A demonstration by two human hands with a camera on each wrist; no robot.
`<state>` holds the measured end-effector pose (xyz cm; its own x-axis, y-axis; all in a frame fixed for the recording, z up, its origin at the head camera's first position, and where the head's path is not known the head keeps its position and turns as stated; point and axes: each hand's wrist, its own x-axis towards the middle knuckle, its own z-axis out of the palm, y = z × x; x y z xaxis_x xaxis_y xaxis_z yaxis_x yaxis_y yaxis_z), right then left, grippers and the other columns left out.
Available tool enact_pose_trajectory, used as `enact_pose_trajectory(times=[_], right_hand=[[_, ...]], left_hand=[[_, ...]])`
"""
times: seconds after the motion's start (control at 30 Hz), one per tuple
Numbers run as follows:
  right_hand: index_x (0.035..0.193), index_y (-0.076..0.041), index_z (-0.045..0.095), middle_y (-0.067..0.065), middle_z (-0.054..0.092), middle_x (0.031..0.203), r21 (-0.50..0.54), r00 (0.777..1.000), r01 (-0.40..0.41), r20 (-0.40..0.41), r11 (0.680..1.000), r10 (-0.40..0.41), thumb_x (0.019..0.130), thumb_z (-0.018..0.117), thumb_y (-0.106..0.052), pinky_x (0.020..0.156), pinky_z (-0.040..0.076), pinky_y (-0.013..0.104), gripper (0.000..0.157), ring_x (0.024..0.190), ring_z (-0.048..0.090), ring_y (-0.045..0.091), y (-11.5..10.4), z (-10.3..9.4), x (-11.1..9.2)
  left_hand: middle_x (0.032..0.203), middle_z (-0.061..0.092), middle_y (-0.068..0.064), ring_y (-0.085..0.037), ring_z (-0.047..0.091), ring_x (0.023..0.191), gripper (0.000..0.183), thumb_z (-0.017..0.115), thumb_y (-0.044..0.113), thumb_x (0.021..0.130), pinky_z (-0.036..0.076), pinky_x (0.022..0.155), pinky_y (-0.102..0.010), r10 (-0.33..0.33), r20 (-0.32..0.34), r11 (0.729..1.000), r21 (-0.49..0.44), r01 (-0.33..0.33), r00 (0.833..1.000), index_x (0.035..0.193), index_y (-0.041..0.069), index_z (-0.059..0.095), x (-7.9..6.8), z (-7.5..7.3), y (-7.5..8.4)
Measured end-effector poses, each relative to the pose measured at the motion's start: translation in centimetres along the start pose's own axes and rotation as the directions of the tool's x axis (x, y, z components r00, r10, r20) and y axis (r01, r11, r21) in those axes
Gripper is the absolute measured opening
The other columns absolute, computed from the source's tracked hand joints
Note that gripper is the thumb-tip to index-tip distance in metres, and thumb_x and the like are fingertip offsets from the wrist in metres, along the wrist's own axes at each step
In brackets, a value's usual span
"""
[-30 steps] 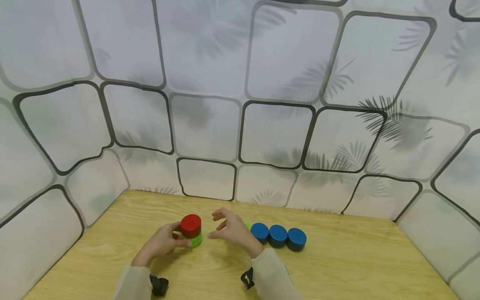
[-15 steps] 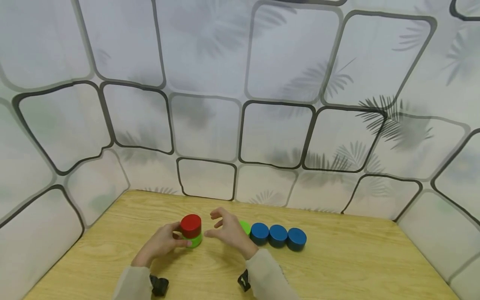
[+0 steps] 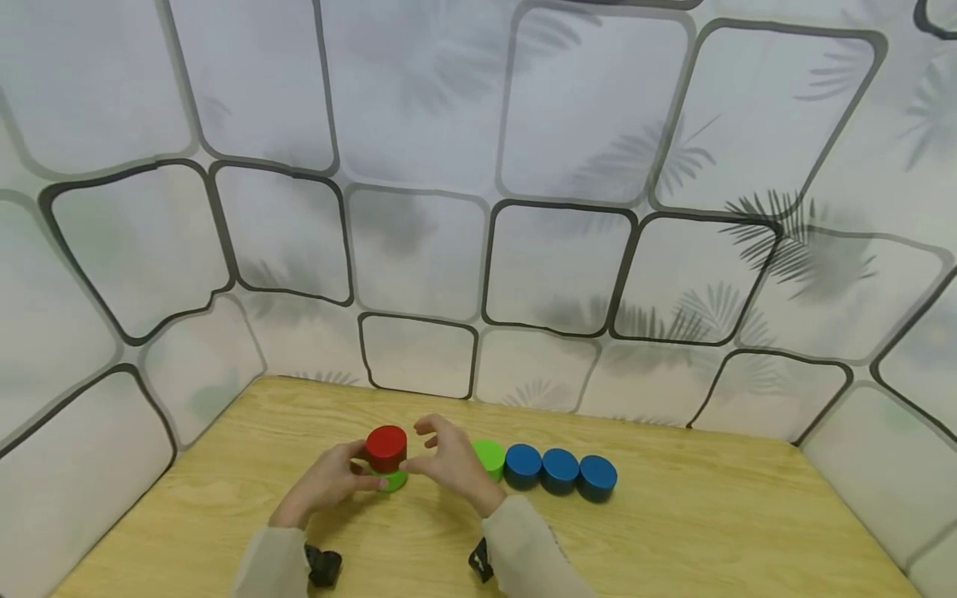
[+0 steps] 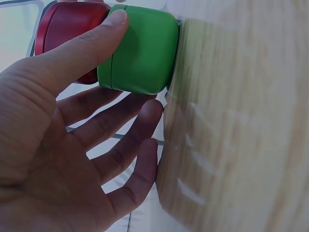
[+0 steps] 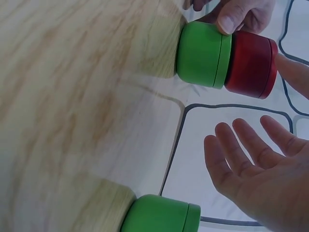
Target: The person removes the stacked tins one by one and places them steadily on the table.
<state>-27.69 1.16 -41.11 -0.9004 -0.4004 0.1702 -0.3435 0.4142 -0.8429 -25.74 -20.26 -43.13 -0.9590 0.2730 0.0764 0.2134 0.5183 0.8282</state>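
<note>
A small red jar (image 3: 385,448) stands on a green jar (image 3: 394,481) at the left of the table. My left hand (image 3: 326,480) holds the stack from its left side; in the left wrist view the thumb presses on the green jar's lid (image 4: 113,50), with the fingers behind it. From the right comes my right hand (image 3: 458,465), fingers spread and loosely bent. Its thumb tip is right at the red jar's lid (image 5: 268,69) in the right wrist view, while the other fingers stay apart from the jar.
Right of the right hand, a second green jar (image 3: 489,460) begins a row with three blue jars (image 3: 560,471). The wooden table (image 3: 710,531) ends at a patterned cloth wall (image 3: 419,357) behind and at both sides.
My right hand has moved left, so its thumb now overlaps the red jar. The second green jar has come out from behind that hand. My left hand keeps its hold on the stack.
</note>
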Motion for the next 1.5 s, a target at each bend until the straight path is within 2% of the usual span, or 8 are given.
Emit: enact_pose_trajectory(times=[0.5, 0.67, 0.9, 1.07, 1.17, 1.3, 1.5], right_hand=[[0.128, 0.003, 0.057, 0.015, 0.063, 0.125, 0.042, 1.0, -0.021, -0.003, 0.999, 0.021, 0.083, 0.083, -0.009, 0.082, 0.056, 0.043, 0.053, 0.107, 0.061, 0.034, 0.0, 1.4, 0.7], [0.129, 0.004, 0.057, 0.017, 0.064, 0.125, 0.036, 1.0, 0.008, -0.015, 0.999, -0.007, 0.083, 0.083, -0.009, 0.082, 0.056, 0.042, 0.054, 0.106, 0.063, 0.035, 0.0, 1.8, 0.9], [0.127, 0.002, 0.058, 0.017, 0.064, 0.124, 0.046, 0.999, 0.051, -0.009, 0.998, -0.051, 0.083, 0.084, -0.006, 0.08, 0.056, 0.038, 0.052, 0.104, 0.063, 0.033, 0.3, 2.2, 1.1], [0.134, 0.004, 0.055, 0.018, 0.062, 0.129, 0.039, 0.999, 0.046, -0.004, 0.998, -0.046, 0.083, 0.084, -0.007, 0.083, 0.055, 0.039, 0.059, 0.109, 0.062, 0.034, 0.3, 2.4, 1.3], [0.131, 0.002, 0.058, 0.016, 0.064, 0.125, 0.033, 0.999, 0.054, -0.005, 0.998, -0.054, 0.083, 0.084, -0.006, 0.082, 0.055, 0.038, 0.055, 0.108, 0.062, 0.033, 0.2, 2.5, 1.3], [0.126, -0.001, 0.061, 0.012, 0.066, 0.119, 0.028, 0.998, 0.054, -0.014, 0.998, -0.053, 0.083, 0.085, -0.008, 0.08, 0.054, 0.035, 0.05, 0.106, 0.062, 0.03, 0.2, 2.3, 1.2], [0.126, -0.001, 0.062, 0.012, 0.066, 0.12, 0.036, 0.998, 0.054, -0.047, 0.998, -0.052, 0.083, 0.085, -0.009, 0.077, 0.053, 0.034, 0.05, 0.1, 0.063, 0.026, 0.0, 1.4, 1.2]], left_hand=[[0.124, 0.064, -0.026, -0.037, 0.067, 0.1, 0.058, 0.085, 0.01, 0.083, 0.055, 0.086, -0.051, -0.008, 0.005, 1.0, -0.003, 0.008, 1.0, 0.129, -0.013, 0.058, 0.0, -0.2, 0.1], [0.125, 0.064, -0.027, -0.036, 0.067, 0.1, 0.057, 0.084, 0.009, 0.083, 0.055, 0.087, -0.051, -0.013, 0.0, 1.0, -0.007, 0.013, 1.0, 0.129, -0.014, 0.058, 0.0, -0.1, 0.2], [0.125, 0.063, -0.028, -0.037, 0.067, 0.1, 0.055, 0.084, 0.009, 0.084, 0.056, 0.086, -0.051, 0.008, 0.018, 1.0, -0.011, -0.008, 1.0, 0.127, -0.014, 0.059, 0.0, -0.1, 0.2], [0.124, 0.063, -0.028, -0.036, 0.067, 0.099, 0.053, 0.083, 0.01, 0.085, 0.056, 0.086, -0.05, 0.036, 0.033, 0.999, -0.022, -0.035, 0.999, 0.126, -0.015, 0.059, 0.0, -0.2, -0.1], [0.123, 0.064, -0.028, -0.035, 0.067, 0.099, 0.052, 0.083, 0.01, 0.086, 0.056, 0.085, -0.05, 0.043, 0.035, 0.999, -0.023, -0.042, 0.998, 0.125, -0.015, 0.059, 0.0, -0.2, -0.2], [0.123, 0.064, -0.027, -0.037, 0.067, 0.1, 0.051, 0.083, 0.009, 0.086, 0.056, 0.085, -0.05, 0.025, 0.033, 0.999, -0.024, -0.024, 0.999, 0.125, -0.014, 0.059, 0.0, -0.1, -0.2], [0.127, 0.062, -0.027, -0.037, 0.067, 0.101, 0.057, 0.083, 0.009, 0.085, 0.057, 0.085, -0.048, -0.024, 0.023, 0.999, -0.032, 0.025, 0.999, 0.13, -0.014, 0.057, 0.1, 0.0, -0.1]])
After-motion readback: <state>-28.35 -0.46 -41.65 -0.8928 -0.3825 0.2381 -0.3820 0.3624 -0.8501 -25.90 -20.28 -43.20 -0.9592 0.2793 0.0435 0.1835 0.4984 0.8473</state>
